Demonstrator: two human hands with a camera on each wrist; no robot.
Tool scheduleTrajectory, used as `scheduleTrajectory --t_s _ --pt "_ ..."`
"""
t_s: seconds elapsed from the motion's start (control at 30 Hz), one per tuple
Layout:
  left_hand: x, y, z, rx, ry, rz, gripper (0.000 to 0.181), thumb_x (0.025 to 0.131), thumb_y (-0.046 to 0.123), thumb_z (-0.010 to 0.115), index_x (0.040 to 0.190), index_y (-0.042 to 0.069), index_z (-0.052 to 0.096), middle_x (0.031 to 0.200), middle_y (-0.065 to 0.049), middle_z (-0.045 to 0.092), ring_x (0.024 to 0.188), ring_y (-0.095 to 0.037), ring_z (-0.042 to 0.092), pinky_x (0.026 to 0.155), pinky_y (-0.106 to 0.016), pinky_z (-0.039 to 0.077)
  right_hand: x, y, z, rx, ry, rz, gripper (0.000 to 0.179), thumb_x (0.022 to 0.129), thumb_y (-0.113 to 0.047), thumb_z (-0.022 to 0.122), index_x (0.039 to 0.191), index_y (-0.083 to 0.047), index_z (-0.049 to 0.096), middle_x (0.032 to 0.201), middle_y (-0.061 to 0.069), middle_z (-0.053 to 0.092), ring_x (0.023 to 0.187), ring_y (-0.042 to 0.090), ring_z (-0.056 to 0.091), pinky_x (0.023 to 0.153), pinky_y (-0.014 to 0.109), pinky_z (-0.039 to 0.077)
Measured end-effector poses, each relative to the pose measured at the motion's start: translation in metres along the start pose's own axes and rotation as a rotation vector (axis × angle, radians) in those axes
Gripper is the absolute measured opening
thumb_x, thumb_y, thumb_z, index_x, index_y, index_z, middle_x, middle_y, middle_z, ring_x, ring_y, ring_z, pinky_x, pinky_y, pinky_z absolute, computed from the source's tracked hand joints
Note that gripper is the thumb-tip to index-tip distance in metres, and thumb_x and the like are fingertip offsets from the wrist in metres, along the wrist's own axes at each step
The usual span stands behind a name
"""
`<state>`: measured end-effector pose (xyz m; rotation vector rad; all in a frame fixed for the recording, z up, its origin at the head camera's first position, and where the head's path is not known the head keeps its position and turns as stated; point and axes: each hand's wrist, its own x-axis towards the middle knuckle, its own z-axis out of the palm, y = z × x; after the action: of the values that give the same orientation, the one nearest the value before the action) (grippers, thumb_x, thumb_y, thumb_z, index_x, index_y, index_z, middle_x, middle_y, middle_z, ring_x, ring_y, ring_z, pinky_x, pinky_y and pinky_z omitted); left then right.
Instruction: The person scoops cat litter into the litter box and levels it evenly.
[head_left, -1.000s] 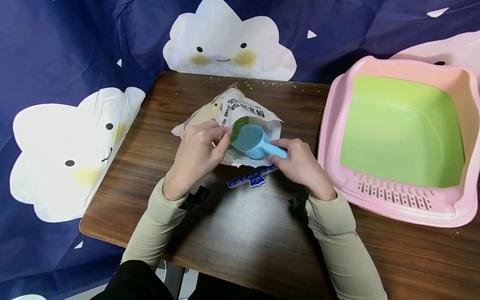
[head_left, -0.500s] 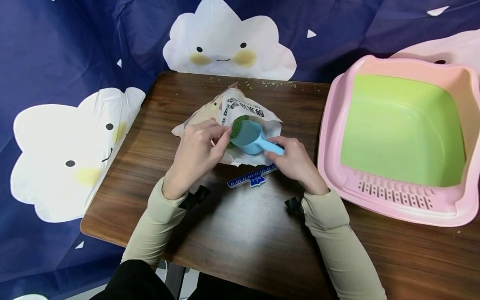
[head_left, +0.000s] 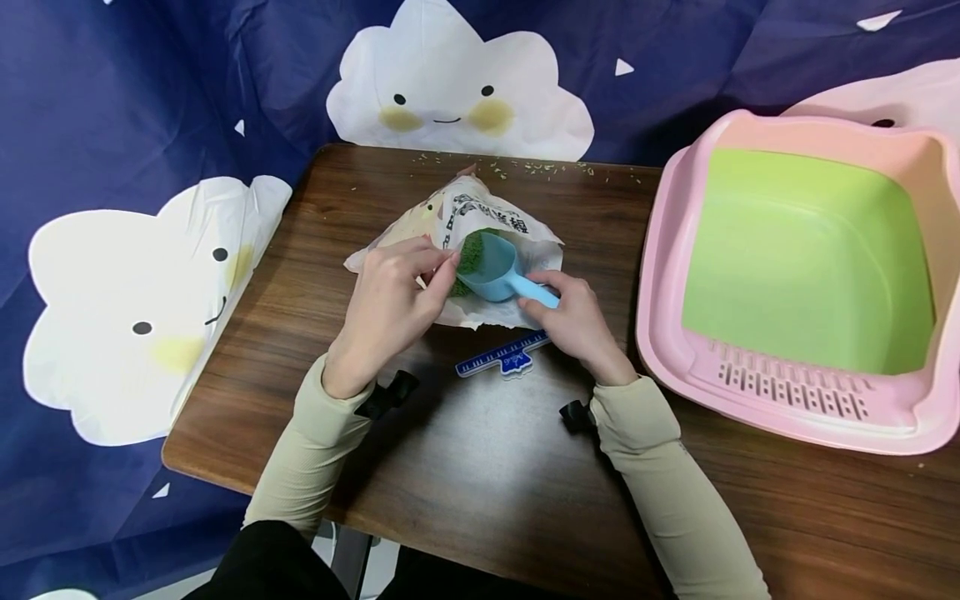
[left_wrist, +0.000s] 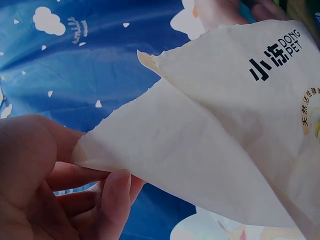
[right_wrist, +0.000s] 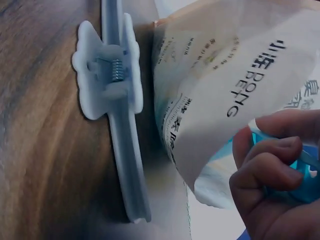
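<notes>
A paper bag (head_left: 477, 200) of green pelleted litter (head_left: 472, 253) lies on the table, its torn mouth toward me. My left hand (head_left: 397, 287) pinches one edge of that mouth; in the left wrist view, thumb and fingers hold a corner of the white bag (left_wrist: 165, 130). My right hand (head_left: 570, 317) grips the handle of a light blue scoop (head_left: 498, 287). The scoop's bowl is inside the bag's opening, tilted, with its front edge against the green litter. In the right wrist view, fingers (right_wrist: 270, 165) curl round the handle, and the bag hides much of the bowl.
A blue sealing clip (head_left: 501, 357) with a piano-key pattern lies just in front of the bag. To the right stands a pink litter box (head_left: 663, 333) with a green inside. Small pale bits (head_left: 536, 168) are scattered along the table's back edge.
My right hand has moved left and slightly away from me, pushing the scoop deeper into the bag against the litter. The left hand has stayed almost still at the bag's edge.
</notes>
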<state>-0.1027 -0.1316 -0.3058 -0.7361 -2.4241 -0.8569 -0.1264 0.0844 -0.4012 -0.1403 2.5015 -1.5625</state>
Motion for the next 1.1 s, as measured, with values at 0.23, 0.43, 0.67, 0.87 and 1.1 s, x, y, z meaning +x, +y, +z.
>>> scheduleTrajectory --t_s 0.23,0.43,0.67,0.87,1.1 --pt "0.001 0.000 -0.001 0.006 0.013 -0.019 0.027 0.090 0.009 0.058 0.065 0.006 0.067 0.059 -0.001 0.050 0.052 -0.009 0.041 0.050 -0.021 0.029 -0.002 -0.001 -0.004 -0.014 0.013 0.012 0.039 0.088 -0.018 0.066 0.125 -0.004 0.061 0.114 0.016 0.065 0.092 0.023 0.055 0.078 0.028 0.042" --pt "0.001 -0.003 -0.004 0.015 0.007 -0.025 0.030 0.091 0.008 0.058 0.062 0.007 0.065 0.060 -0.003 0.054 0.054 -0.011 0.045 0.055 -0.023 0.036 -0.008 -0.004 -0.014 0.048 -0.015 0.100 0.036 0.093 -0.020 0.061 0.125 -0.002 0.060 0.092 0.016 0.065 0.063 0.015 0.056 0.058 0.022 0.045" --pt "0.000 -0.001 -0.004 0.015 0.026 -0.021 0.039 0.091 0.009 0.059 0.053 0.009 0.054 0.056 -0.002 0.045 0.052 -0.011 0.038 0.052 -0.022 0.028 -0.010 -0.006 -0.017 0.216 -0.125 0.164 0.038 0.098 -0.011 0.052 0.132 0.005 0.051 0.102 0.022 0.065 0.056 0.005 0.052 0.055 0.019 0.046" --pt "0.000 -0.001 -0.003 0.029 0.037 -0.018 0.042 0.092 0.009 0.058 0.051 0.011 0.048 0.056 -0.001 0.042 0.052 -0.010 0.036 0.050 -0.021 0.026 -0.007 -0.004 -0.014 0.297 -0.152 0.183 0.037 0.099 -0.010 0.048 0.134 0.003 0.048 0.110 0.024 0.064 0.058 0.005 0.050 0.056 0.018 0.045" --pt "0.000 0.000 -0.002 0.031 0.065 -0.035 0.042 0.091 0.009 0.059 0.050 0.010 0.047 0.056 -0.001 0.040 0.051 -0.010 0.034 0.050 -0.022 0.024 -0.002 0.001 -0.008 0.365 -0.148 0.207 0.041 0.099 -0.009 0.048 0.138 0.003 0.045 0.110 0.024 0.064 0.057 0.003 0.050 0.053 0.017 0.044"
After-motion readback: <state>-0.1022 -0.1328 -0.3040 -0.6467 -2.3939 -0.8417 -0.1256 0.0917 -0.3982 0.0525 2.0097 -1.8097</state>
